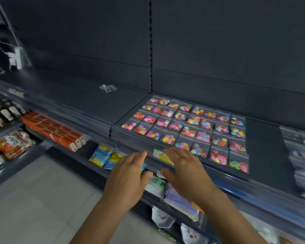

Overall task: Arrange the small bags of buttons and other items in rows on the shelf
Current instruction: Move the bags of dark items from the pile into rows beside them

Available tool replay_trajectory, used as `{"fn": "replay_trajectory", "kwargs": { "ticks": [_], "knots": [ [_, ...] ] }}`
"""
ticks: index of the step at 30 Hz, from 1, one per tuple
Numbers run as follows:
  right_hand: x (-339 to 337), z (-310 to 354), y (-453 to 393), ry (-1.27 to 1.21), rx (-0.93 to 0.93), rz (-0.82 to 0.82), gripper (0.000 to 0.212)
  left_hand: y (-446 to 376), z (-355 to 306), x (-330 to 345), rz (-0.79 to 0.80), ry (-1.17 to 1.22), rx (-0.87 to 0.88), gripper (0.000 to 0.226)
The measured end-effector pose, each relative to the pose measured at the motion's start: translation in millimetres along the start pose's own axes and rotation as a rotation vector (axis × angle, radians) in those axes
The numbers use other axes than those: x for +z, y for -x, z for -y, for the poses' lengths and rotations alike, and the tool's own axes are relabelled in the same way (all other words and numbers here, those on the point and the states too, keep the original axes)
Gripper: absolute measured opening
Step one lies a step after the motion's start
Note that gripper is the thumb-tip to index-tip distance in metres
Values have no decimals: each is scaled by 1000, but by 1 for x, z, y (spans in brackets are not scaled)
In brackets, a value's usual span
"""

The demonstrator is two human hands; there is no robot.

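Several small clear bags of coloured buttons (188,128) lie in neat rows on the dark shelf (88,101), right of its middle seam. One lone clear bag (108,88) lies far back on the left section. More clear bags of small dark items (303,155) line the far right. My left hand (128,176) and my right hand (185,171) hover side by side at the shelf's front edge, just below the button rows. Both have fingers spread and hold nothing.
Lower shelves carry orange boxes (55,131), blue and yellow packets (102,155), bottles (2,115) and snack bags (12,141) at left. White pouches (163,218) hang below my hands. A dark back panel (218,41) rises behind the shelf. Pale floor (33,199) lies lower left.
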State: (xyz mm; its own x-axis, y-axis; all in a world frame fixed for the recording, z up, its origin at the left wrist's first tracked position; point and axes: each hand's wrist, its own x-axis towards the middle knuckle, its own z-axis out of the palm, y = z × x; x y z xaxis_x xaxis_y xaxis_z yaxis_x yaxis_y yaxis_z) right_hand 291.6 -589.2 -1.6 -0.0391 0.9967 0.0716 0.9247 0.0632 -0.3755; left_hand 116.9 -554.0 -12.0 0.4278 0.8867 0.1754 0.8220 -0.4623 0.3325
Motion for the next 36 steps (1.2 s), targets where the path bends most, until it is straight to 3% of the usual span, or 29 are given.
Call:
{"fn": "replay_trajectory", "kwargs": {
  "ticks": [9,17,26,36],
  "knots": [
    [47,88,-63,-23,-129,67,57,16,101,-35,-47,-65,-165,59],
    [69,126,-129,5,-224,133,59,-5,157,-48,-78,-77,-262,58],
    [80,138,-250,20,-283,153,62,-93,219,-65,-107,-102,-251,59],
    [56,106,-373,-56,-194,102,64,-220,258,-68,-121,-35,-192,66]
  ]
}}
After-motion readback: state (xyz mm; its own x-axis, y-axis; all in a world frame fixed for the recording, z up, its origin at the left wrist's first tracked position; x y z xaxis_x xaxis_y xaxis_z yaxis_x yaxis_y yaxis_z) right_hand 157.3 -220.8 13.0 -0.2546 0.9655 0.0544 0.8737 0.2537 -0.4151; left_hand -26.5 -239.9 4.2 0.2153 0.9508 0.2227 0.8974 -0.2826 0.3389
